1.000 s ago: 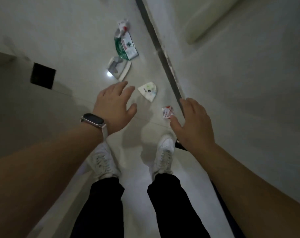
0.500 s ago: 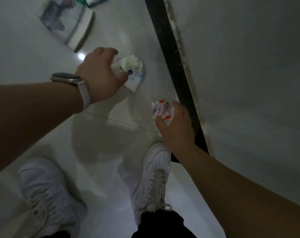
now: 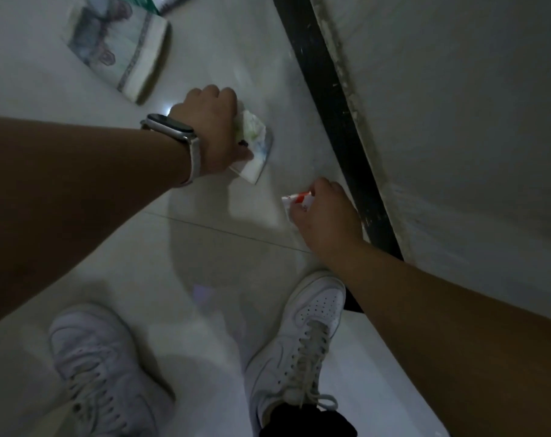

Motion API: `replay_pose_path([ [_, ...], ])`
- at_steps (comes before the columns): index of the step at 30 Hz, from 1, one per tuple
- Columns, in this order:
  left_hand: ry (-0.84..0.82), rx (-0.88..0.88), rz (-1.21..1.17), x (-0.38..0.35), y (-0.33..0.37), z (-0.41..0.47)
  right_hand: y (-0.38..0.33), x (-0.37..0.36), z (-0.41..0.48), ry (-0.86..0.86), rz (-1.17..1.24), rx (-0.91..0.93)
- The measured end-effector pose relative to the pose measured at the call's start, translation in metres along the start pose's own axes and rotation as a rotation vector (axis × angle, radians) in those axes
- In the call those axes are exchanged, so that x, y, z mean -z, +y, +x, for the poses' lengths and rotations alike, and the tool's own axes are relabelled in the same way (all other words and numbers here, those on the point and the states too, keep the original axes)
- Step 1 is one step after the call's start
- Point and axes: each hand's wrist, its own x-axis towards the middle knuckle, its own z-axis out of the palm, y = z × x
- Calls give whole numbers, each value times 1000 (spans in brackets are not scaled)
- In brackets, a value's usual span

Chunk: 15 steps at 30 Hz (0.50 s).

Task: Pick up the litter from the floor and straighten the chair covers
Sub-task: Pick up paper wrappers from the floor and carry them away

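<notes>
My left hand, with a watch on the wrist, is curled round a white wrapper with green print lying on the pale tiled floor. My right hand pinches a small crumpled white and red wrapper close to the black strip along the wall. Both wrappers are partly hidden under my fingers. No chair cover is in view.
A flat printed packet lies on the floor at the upper left, with another piece of litter cut off at the top edge. A grey wall rises on the right. My two white shoes stand below the hands.
The view has dropped closer to the floor. Both hands have closed tighter on their wrappers, the left now covering more of the green-printed one.
</notes>
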Motion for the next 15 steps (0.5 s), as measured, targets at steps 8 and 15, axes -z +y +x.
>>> replay_pose_path([
  [8, -32, 85, -272, -7, -11, -20, -13, 4, -13, 25, 159, 54],
  [15, 146, 120, -535, 24, -8, -78, -33, 51, -50, 93, 261, 97],
])
